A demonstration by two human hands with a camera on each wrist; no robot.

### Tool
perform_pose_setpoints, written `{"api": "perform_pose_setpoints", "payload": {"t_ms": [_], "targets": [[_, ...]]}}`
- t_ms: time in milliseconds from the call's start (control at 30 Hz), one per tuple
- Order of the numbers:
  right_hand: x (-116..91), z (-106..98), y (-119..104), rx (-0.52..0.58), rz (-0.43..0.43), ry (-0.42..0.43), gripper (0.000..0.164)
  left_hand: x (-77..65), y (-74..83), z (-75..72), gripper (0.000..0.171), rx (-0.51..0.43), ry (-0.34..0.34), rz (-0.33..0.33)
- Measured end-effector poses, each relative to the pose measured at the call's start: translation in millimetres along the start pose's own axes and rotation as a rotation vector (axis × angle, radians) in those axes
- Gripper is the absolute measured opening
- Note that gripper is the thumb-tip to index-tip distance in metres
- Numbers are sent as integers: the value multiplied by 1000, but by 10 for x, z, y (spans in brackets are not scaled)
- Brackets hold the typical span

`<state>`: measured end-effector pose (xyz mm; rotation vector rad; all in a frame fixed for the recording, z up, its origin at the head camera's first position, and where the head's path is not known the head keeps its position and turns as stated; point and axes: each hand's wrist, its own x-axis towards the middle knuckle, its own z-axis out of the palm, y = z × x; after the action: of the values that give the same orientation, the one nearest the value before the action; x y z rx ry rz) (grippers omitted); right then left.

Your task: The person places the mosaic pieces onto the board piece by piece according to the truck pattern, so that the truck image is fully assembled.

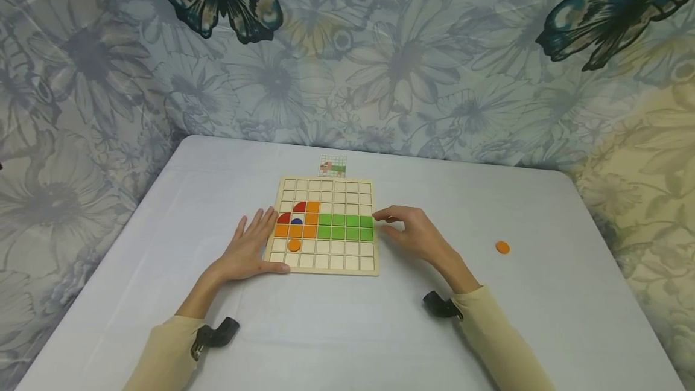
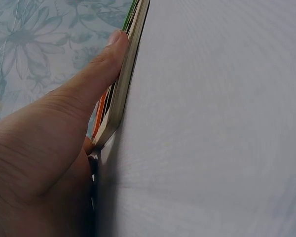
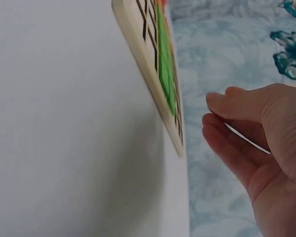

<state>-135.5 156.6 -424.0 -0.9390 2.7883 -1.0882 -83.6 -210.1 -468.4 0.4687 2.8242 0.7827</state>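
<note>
A square wooden grid board [image 1: 336, 263] lies on the table. My left hand [image 1: 247, 252] rests along its left edge, fingers straight, with the thumb [image 2: 101, 66] on the front rim. Just off the right edge, my right hand [image 1: 409, 228] hovers with loosely bent fingers; nothing shows between thumb and fingertips in the right wrist view. Two rows of green square tiles [image 1: 338, 233] fill cells up to the right side. Left of them sit several orange square tiles [image 1: 311, 231], two red quarter-round tiles [image 1: 300, 206], a blue half-round piece [image 1: 296, 221] and an orange round piece [image 1: 294, 245].
Behind the board lies a small pattern card [image 1: 332, 166] printed with a coloured grid picture. Off to the right, another orange round piece [image 1: 502, 247] lies alone on the white table [image 1: 543, 318]. A butterfly-and-flower cloth [image 1: 402, 65] hangs behind the table's far edge.
</note>
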Motion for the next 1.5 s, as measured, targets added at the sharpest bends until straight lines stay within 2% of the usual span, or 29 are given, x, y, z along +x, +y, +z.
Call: {"api": "perform_pose_setpoints", "payload": {"t_ms": [267, 433, 667, 900, 1100, 1267, 1500], "targets": [[-256, -222, 263, -50, 67, 44, 27, 12, 26, 6, 126, -5, 3, 6], [-421, -336, 388, -78, 67, 66, 28, 16, 26, 20, 126, -5, -2, 10], [-640, -506, 582, -119, 51, 164, 30, 13, 23, 13, 126, -1, -6, 15], [-879, -687, 748, -194, 116, 219, 29, 27, 19, 10, 125, -2, -4, 22], [-988, -788, 890, -211, 139, 237, 28, -16, -26, 3, 125, 4, 6, 5], [-1082, -856, 966, -209, 160, 264, 28, -70, -50, -34, 115, 4, 24, -10], [-1367, -987, 1048, -233, 165, 343, 27, 35, 47, 46, 93, -60, 45, -53]]}}
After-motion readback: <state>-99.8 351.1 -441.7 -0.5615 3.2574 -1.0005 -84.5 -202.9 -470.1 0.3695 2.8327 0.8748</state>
